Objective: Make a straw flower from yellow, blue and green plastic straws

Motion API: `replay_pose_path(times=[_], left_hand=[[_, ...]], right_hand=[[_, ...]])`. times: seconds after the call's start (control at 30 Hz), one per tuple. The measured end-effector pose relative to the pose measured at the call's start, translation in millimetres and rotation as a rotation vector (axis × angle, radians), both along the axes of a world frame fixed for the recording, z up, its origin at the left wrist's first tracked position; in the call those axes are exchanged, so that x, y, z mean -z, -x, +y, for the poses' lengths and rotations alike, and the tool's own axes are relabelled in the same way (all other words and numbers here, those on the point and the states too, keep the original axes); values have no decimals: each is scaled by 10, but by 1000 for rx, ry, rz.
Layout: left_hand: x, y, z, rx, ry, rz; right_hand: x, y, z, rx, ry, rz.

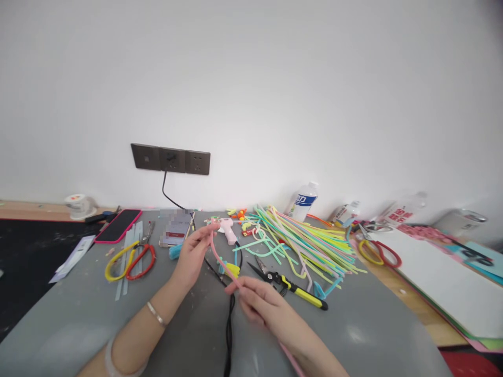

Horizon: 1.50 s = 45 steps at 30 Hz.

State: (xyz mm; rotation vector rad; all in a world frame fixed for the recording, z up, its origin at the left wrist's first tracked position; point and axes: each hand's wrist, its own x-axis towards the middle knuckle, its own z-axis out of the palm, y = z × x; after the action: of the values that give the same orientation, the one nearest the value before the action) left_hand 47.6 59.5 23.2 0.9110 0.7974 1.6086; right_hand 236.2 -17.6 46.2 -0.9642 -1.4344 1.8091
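Note:
A long pink pipe cleaner [220,262] curves between my two hands over the grey table. My left hand [195,252] pinches its upper end. My right hand [259,299] is closed around it lower down, and the rest of the stem trails under my right forearm towards the bottom edge. Just behind my left fingertips lies a pink hot glue gun [228,230]. To the right of my right hand rest pliers with black and yellow handles [302,296]. A large bundle of coloured pipe cleaners [314,243] lies beyond them.
Red-and-yellow-handled cutters [135,259], glue sticks [128,246] and a pink-cased phone [118,226] lie at left. A white bottle [302,201] stands by the wall. A black cord [229,335] runs down the table. Scissors [379,251] and white paper [444,277] lie at right.

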Motion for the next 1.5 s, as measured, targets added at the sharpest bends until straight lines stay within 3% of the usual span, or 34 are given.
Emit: replay_pose_path(times=[0.1, 0.27, 0.4, 0.47, 0.6, 0.73, 1.13, 1.37, 1.5], left_hand=[[-8, 6, -2, -22, -15, 50], [-71, -15, -39, 27, 63, 21], [-94, -21, -40, 36, 118, -3], [-84, -13, -22, 35, 143, -14], [-49, 7, 7, 43, 169, 3], [-20, 6, -9, 61, 161, 63], [34, -6, -6, 96, 79, 245], [23, 27, -7, 102, 11, 404], [33, 94, -13, 196, -234, 899]], right_hand=[[-141, -217, 181, 98, -245, -205], [-395, -549, 607, 222, -481, -527], [-315, -642, 966, 489, -616, -978], [-198, -605, 1079, 544, -671, -1099], [61, -428, 1163, 360, -654, -1067], [246, -320, 1226, 296, -583, -1040], [441, -340, 1413, 208, -511, -895], [310, -385, 1288, 293, -533, -770], [164, -351, 1117, 265, -522, -642]])
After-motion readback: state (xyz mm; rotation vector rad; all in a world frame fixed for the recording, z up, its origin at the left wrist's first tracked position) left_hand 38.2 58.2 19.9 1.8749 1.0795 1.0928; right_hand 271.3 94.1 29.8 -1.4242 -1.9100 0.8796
